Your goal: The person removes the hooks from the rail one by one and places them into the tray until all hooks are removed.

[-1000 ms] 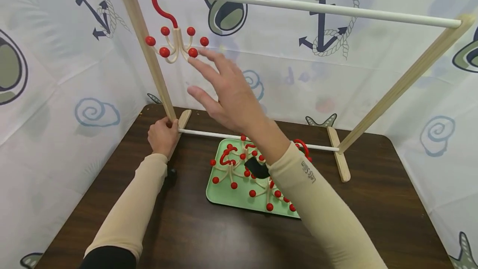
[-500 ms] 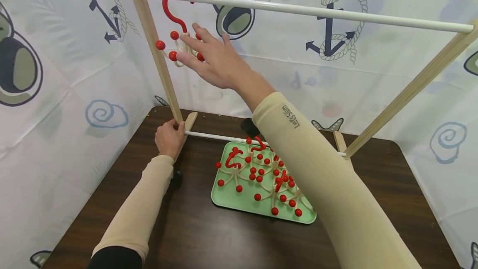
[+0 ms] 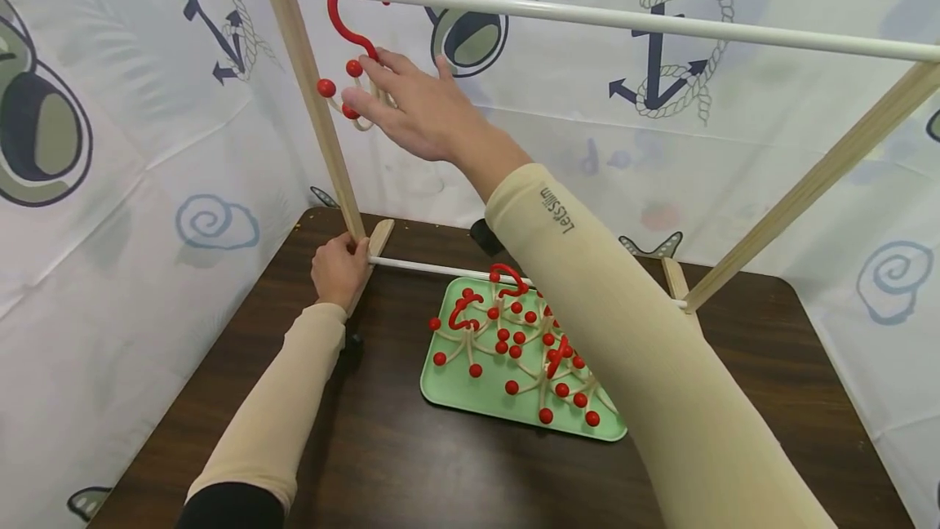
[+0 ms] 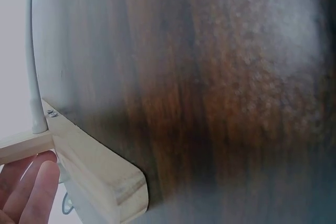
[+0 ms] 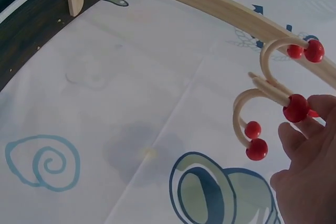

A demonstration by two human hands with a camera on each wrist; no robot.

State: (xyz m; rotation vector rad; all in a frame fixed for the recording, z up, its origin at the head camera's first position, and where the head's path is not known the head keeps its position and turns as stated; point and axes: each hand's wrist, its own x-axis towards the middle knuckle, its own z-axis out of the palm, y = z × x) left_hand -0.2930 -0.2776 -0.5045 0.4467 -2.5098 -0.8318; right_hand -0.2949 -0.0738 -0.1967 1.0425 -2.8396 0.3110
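Observation:
A hanger with a red hook (image 3: 334, 6) and curved pale wooden arms tipped with red balls (image 5: 256, 149) hangs from the rack's white top bar (image 3: 587, 14), near its left end. My right hand (image 3: 426, 108) is raised in front of it, fingers fairly straight, covering some of its arms. In the right wrist view, fingertips meet or nearly meet one red ball (image 5: 295, 108). Low on the left, my left hand (image 3: 340, 270) grips the foot of the wooden upright (image 3: 312, 88). The left wrist view shows its fingers (image 4: 39, 192) behind the post beside the wooden base foot (image 4: 94, 163).
A green tray (image 3: 448, 390) holding several similar hangers lies on the dark wooden table (image 3: 367, 447); my right sleeve hides part of it. A white lower bar (image 3: 426, 268) runs behind the tray. The right upright (image 3: 808, 186) slants up, and printed cloth surrounds the table.
My right hand has moved up and to the left, from just beside the hanger to in front of its arms. My left hand has kept its grip; the head view has shifted slightly.

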